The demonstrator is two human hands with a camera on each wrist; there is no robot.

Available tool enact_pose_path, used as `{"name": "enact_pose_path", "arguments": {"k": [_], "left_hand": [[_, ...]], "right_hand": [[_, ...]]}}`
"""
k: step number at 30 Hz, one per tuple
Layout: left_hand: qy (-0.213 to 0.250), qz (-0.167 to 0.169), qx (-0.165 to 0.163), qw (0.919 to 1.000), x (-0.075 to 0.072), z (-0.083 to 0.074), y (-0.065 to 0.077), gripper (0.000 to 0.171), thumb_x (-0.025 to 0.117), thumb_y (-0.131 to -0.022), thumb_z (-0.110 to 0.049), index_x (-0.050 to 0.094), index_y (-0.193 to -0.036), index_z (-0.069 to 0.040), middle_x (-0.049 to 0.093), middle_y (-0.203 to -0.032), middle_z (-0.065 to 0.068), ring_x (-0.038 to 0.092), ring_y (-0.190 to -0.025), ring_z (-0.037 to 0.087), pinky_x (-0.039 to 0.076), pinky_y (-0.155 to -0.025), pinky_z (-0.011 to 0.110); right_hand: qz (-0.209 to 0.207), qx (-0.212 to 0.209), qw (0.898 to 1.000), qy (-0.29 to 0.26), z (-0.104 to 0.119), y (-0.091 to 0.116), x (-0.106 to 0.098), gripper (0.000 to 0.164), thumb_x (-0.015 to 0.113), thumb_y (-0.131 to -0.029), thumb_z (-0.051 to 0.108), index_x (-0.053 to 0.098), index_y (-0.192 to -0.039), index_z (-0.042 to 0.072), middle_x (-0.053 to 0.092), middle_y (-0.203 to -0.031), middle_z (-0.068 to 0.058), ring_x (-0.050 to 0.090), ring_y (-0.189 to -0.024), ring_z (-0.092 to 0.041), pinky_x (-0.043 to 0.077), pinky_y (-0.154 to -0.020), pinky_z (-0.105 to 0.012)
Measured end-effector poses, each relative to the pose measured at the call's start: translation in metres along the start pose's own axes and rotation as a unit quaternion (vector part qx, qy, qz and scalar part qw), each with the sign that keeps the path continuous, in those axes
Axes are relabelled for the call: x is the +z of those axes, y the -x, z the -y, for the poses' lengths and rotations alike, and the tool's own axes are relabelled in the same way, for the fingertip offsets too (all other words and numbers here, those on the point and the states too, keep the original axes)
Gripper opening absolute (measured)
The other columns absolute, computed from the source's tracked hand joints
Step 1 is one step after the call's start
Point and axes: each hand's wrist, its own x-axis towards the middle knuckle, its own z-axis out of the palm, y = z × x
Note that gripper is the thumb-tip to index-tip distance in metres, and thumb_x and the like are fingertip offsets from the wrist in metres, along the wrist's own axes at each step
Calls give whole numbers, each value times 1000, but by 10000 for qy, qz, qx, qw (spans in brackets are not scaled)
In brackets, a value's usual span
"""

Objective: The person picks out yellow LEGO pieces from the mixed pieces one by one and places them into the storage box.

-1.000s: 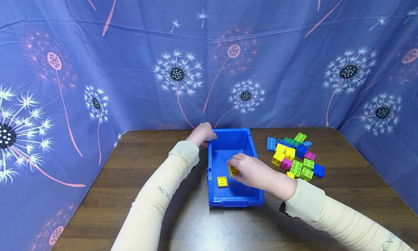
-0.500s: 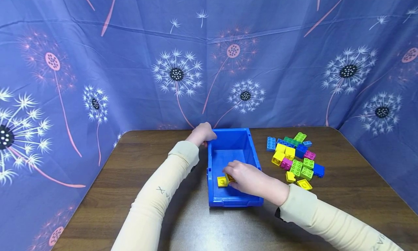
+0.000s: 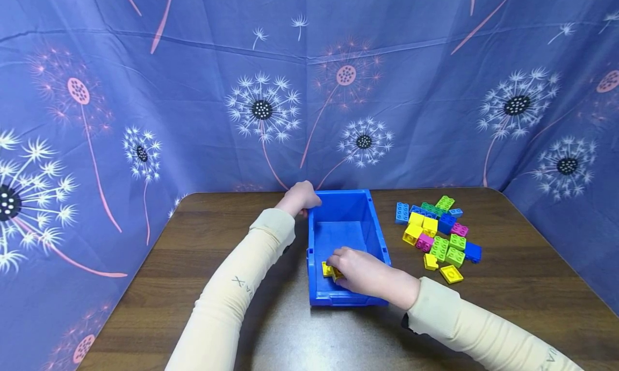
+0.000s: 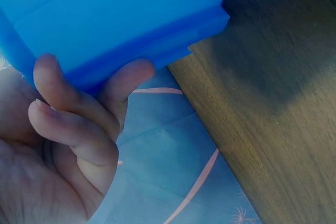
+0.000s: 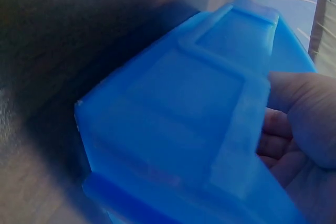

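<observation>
My left hand (image 3: pixel 301 195) grips the far left corner of a blue plastic bin (image 3: pixel 349 299). Its fingers (image 4: pixel 128 80) curl against the bin's rim in the left wrist view. Inside the bin, toward the front, my right hand (image 3: pixel 364 270) pinches a yellow toy brick (image 3: pixel 337 275), mostly covered by the fingers. Just left of it, a flat yellow brick (image 3: pixel 326 268) lies on the bin floor; whether the two touch I cannot tell. In the right wrist view the bin's wall (image 5: pixel 173 114) hides the held brick and my fingertips.
Right of the bin, several loose bricks lie in a pile on the wooden table (image 3: pixel 232 210): yellow (image 3: pixel 413 233), magenta (image 3: pixel 425 243), lime green (image 3: pixel 439 248) and blue (image 3: pixel 473 252). A flat yellow brick (image 3: pixel 451 274) lies at the pile's front. A patterned blue cloth (image 3: pixel 416 65) hangs behind.
My right hand has moved down, left and toward the bin's front, bringing the yellow brick beside the flat one. My left hand and the bin have stayed put.
</observation>
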Motion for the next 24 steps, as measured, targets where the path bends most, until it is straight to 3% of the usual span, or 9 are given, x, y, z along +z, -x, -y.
{"name": "enact_pose_path", "arguments": {"k": [24], "left_hand": [[-44, -21, 49, 10000, 0, -1, 1, 30, 59, -90, -26, 59, -104, -1, 61, -60, 9, 71, -74, 27, 42, -39, 22]], "right_hand": [[96, 127, 9998, 117, 0, -2, 7, 39, 78, -77, 25, 66, -110, 8, 68, -100, -7, 67, -90, -18, 56, -77, -31]]}}
